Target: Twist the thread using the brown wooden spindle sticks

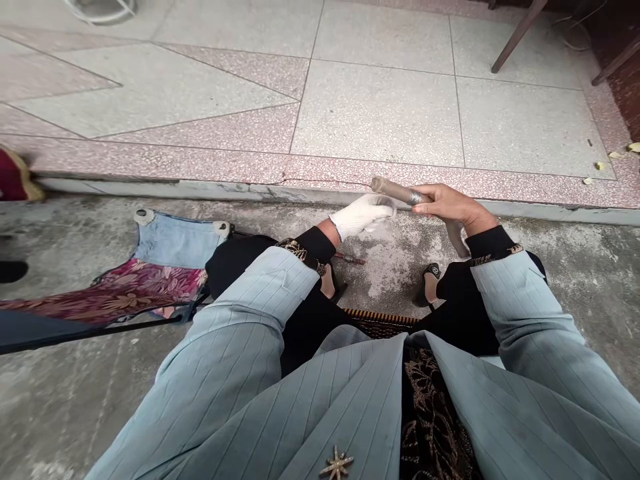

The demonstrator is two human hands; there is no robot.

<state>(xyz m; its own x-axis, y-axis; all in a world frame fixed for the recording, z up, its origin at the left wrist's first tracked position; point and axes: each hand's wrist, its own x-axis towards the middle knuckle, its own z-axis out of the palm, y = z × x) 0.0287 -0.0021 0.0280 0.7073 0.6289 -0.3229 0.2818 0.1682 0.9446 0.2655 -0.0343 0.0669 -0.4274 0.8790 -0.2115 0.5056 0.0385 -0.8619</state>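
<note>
My right hand (447, 203) is bare and closed round a wooden-handled tool (393, 190). Silvery wire is wound about its handle near my fingers, and the handle's blunt end points left. Below that hand a curved, pale grey piece (456, 239) shows; whether it belongs to the tool I cannot tell. My left hand (364, 215), in a white knitted glove, is just below the handle's end with its fingers curled together. What they hold, if anything, is hidden. On the ground beneath lies a thin reddish rod (350, 258) with a wrapped end.
Ahead runs a low step edge (225, 192) with terrazzo tiles (375, 113) above it. A folding chair (165, 267) with denim and floral cloth stands at left. Wooden furniture legs (517, 37) are at upper right. My shoes (429, 283) rest on rough concrete.
</note>
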